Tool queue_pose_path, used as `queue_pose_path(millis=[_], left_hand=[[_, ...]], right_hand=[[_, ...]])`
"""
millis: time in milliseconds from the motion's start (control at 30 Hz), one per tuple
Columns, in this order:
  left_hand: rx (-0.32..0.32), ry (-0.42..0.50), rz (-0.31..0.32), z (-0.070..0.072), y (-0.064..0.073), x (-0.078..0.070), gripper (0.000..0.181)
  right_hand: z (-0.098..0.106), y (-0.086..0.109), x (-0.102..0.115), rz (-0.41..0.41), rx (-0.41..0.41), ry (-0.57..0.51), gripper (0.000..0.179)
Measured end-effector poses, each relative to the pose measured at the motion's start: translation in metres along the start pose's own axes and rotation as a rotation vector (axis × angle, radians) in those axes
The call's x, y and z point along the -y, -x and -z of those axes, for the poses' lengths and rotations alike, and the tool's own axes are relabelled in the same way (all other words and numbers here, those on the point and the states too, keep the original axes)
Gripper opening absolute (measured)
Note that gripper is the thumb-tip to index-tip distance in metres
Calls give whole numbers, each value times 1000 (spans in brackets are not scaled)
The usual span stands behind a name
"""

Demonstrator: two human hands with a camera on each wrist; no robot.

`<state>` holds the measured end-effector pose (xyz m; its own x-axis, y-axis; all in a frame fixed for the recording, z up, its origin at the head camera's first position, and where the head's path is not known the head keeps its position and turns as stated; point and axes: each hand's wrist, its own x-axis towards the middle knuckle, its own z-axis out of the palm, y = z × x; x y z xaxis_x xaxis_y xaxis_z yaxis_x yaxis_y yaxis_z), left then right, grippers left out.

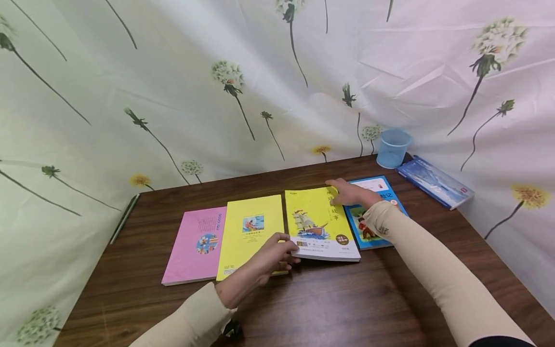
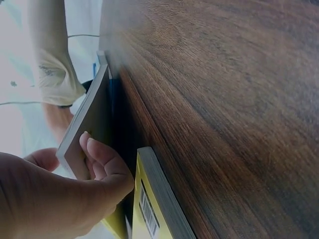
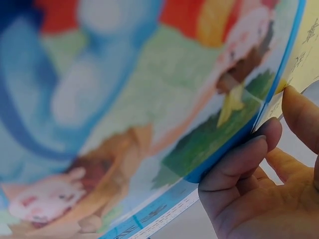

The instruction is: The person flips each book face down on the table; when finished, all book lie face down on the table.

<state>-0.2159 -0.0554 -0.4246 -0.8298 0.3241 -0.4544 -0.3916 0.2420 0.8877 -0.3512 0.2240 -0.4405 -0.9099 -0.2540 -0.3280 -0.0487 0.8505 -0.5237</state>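
A yellow book with a sailing ship on its cover (image 1: 312, 205) is tilted off the table between both hands. My left hand (image 1: 270, 254) pinches its lower left corner, thumb on one face and curled fingers on the other, as the left wrist view shows at the book's pale page edge (image 2: 82, 124). At the upper right edge my right hand (image 1: 350, 193) grips the same book; its thumb touches the yellow cover (image 3: 305, 50). Just right of it lies a blue book with a cartoon child (image 1: 368, 226), partly covered by the right hand and sleeve.
Left of the ship book lie a second yellow book (image 1: 247, 246), back cover up, and a pink book (image 1: 191, 250) partly under it. A light blue cup (image 1: 392, 149) and a blue-white box-like book (image 1: 435, 180) stand near the patterned curtain (image 1: 173, 86) at the brown table's (image 1: 338, 303) back right.
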Motion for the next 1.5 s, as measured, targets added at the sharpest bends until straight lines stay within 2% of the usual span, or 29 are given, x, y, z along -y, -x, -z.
queue_pose_path(millis=[400, 767, 1067, 1500], left_hand=[[-8, -22, -19, -6, 2, -4, 47], [-67, -27, -29, -7, 1, -4, 48], [-107, -32, -62, -7, 4, -6, 47], [-180, -4, -97, -8, -1, -7, 45]], right_hand=[[1, 1, -3, 14, 17, 16, 70], [2, 2, -3, 28, 11, 13, 72], [1, 3, -2, 33, -8, 9, 73], [-1, -1, 1, 1, -39, 50, 74]])
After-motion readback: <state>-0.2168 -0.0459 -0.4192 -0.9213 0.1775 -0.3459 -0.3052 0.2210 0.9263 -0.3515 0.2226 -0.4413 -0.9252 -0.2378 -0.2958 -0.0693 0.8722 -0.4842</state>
